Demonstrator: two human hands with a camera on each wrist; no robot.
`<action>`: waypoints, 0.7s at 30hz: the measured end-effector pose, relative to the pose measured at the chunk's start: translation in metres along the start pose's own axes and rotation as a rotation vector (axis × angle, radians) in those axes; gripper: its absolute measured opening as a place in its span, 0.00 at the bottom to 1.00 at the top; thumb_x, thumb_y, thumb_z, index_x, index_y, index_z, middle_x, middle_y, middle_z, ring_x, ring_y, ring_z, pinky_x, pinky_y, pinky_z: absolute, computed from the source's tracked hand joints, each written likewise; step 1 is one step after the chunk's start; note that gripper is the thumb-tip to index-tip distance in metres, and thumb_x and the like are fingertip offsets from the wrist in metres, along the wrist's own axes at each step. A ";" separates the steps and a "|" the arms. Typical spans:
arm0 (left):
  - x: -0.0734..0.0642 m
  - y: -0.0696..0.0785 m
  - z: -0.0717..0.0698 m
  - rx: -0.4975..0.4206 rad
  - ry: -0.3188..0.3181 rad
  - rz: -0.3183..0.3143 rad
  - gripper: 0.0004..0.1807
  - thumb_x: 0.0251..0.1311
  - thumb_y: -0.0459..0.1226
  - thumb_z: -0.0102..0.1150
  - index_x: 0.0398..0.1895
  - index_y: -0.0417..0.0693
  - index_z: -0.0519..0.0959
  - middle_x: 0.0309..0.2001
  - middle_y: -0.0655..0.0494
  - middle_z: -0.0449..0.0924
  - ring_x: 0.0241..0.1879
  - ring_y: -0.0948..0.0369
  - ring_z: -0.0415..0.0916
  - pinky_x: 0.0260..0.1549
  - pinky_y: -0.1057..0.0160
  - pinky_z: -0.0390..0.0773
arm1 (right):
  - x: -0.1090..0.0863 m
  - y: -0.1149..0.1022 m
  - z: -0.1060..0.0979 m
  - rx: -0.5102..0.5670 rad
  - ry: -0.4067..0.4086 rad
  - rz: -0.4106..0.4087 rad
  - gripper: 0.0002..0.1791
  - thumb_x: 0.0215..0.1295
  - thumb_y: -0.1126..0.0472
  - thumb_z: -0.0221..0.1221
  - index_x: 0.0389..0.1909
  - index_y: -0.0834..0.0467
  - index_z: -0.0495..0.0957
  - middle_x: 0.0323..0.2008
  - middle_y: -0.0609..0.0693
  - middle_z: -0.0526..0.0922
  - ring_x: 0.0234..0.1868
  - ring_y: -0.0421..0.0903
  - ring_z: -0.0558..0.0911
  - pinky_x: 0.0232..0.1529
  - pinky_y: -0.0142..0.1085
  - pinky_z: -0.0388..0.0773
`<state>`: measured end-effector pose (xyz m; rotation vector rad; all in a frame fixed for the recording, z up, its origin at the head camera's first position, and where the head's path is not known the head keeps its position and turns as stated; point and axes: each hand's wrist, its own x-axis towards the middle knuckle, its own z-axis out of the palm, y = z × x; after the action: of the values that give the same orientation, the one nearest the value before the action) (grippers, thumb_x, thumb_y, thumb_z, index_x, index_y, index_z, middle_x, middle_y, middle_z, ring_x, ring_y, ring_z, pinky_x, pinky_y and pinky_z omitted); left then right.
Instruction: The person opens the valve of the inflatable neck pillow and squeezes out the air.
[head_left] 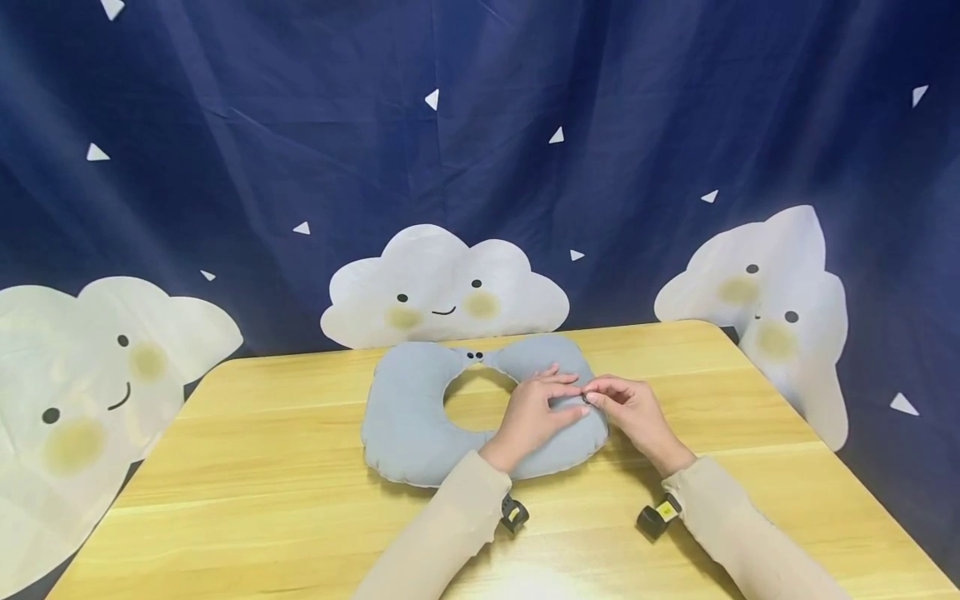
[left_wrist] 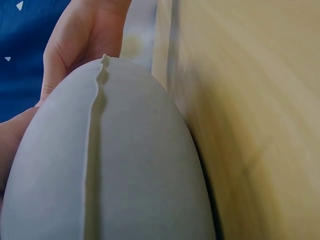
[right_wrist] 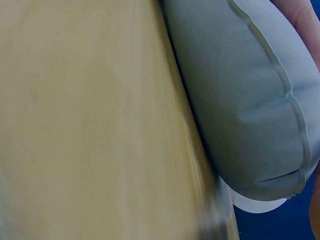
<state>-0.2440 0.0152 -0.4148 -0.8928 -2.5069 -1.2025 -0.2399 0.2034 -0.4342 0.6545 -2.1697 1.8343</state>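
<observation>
A grey-blue inflated neck pillow (head_left: 420, 408) lies on the table with its opening at the back, where its two ends meet at a tab with two small black snaps (head_left: 475, 356). My left hand (head_left: 534, 408) rests on the pillow's right arm, thumb and fingers stretched out. Beside it my right hand (head_left: 632, 408) pinches a small dark part (head_left: 586, 398), like a valve, on the pillow's upper right side; the fingertips mostly hide it. In both wrist views the seamed side of the pillow fills much of the picture, with parts of the hands behind it.
The pillow stands on a light wooden table (head_left: 262, 467). Behind the table's back edge hangs a dark blue curtain (head_left: 360, 150) with white clouds and small white triangles. Black wrist devices (head_left: 513, 514) sit at both cuffs of the beige sleeves (head_left: 450, 521).
</observation>
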 end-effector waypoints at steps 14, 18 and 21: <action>0.002 -0.005 -0.001 -0.154 -0.059 -0.096 0.19 0.53 0.45 0.67 0.49 0.49 0.83 0.57 0.61 0.76 0.67 0.60 0.59 0.67 0.55 0.57 | -0.001 0.010 -0.004 0.101 -0.008 -0.097 0.09 0.56 0.78 0.59 0.35 0.66 0.84 0.37 0.50 0.85 0.42 0.37 0.81 0.45 0.25 0.77; 0.002 -0.005 -0.003 -0.168 -0.084 -0.108 0.20 0.53 0.44 0.68 0.50 0.48 0.82 0.58 0.61 0.76 0.68 0.60 0.58 0.67 0.56 0.57 | -0.001 0.010 -0.004 0.091 0.017 -0.113 0.09 0.55 0.79 0.60 0.34 0.67 0.84 0.36 0.52 0.85 0.41 0.38 0.81 0.43 0.26 0.78; 0.003 -0.005 -0.004 -0.168 -0.088 -0.104 0.21 0.53 0.43 0.68 0.50 0.48 0.82 0.58 0.61 0.75 0.68 0.60 0.59 0.67 0.57 0.58 | 0.000 0.009 -0.003 0.082 0.022 -0.120 0.09 0.54 0.79 0.60 0.33 0.66 0.84 0.36 0.55 0.85 0.40 0.38 0.81 0.43 0.27 0.78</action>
<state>-0.2498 0.0106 -0.4144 -0.8819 -2.5793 -1.4559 -0.2441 0.2071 -0.4418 0.7601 -2.0039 1.8671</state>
